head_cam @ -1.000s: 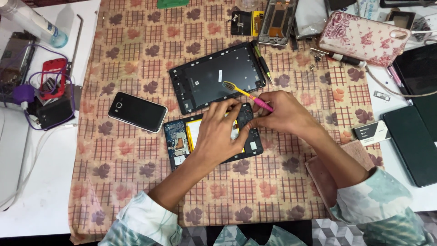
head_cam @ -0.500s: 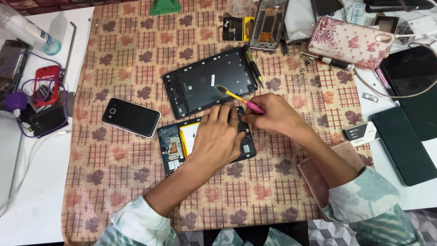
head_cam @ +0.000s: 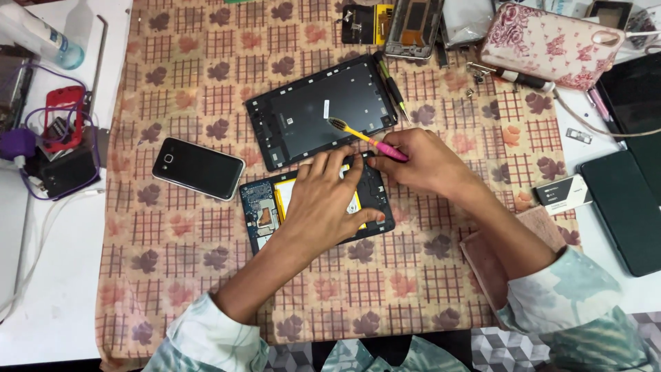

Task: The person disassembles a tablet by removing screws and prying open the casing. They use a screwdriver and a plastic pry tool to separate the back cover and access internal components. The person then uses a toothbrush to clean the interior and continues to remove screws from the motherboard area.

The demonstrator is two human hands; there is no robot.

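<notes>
On the patterned cloth (head_cam: pixel 172 262) that covers the worktop (head_cam: pixel 55 289), your left hand (head_cam: pixel 320 207) lies flat on an opened tablet (head_cam: pixel 265 210). Its fingers are spread out and press down on the yellow battery (head_cam: pixel 284 193) inside, so this hand's grip pinches nothing. The tablet sits in the middle of the cloth, right under your hand, with its green circuit board showing at the left end.

Your right hand (head_cam: pixel 423 162) is just beside the left one, at the top right corner of the tablet. Its grip is pinched shut around the pink handle of a toothbrush (head_cam: pixel 361 138). The yellow neck and dark bristles of the brush point up and to the left, over the black back cover (head_cam: pixel 320 110) that lies just above the tablet.

A black phone (head_cam: pixel 198 167) lies face down near the left end of the tablet, but does not touch it. At the top of the cloth are some phone frames (head_cam: pixel 413 27) and a flowery pink phone case (head_cam: pixel 551 45). A dark screwdriver (head_cam: pixel 392 86) rests along the right edge of the back cover. On the far right lies a dark green case (head_cam: pixel 623 207), and a small white box (head_cam: pixel 563 193) sits beside it.
</notes>
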